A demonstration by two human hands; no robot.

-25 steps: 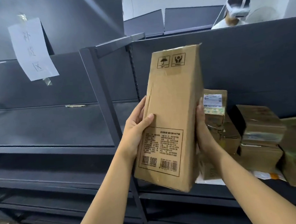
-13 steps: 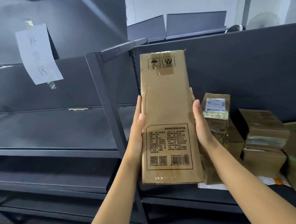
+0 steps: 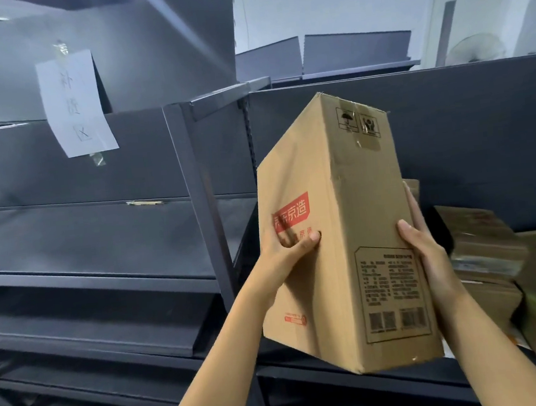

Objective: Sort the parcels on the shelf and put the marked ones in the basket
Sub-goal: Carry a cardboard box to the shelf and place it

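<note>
A tall brown cardboard parcel (image 3: 345,234) is held upright in front of the dark shelf, turned so that two faces show. One face carries a red printed logo, the other a black printed table with barcodes. My left hand (image 3: 284,250) grips the logo face with its thumb across the corner. My right hand (image 3: 425,253) presses flat on the parcel's right side. Behind it, several other brown parcels (image 3: 483,247) with white labels lie on the right shelf. No basket is in view.
The dark metal shelf unit (image 3: 100,238) on the left has bare boards on several levels. A vertical post (image 3: 201,202) stands between the two bays. A paper sign (image 3: 75,103) with handwriting is taped above the left bay. Wooden floor shows at bottom left.
The parcel has been rotated in my hands, so the face with the red logo now shows beside the barcode face. My left hand has shifted onto the logo face.
</note>
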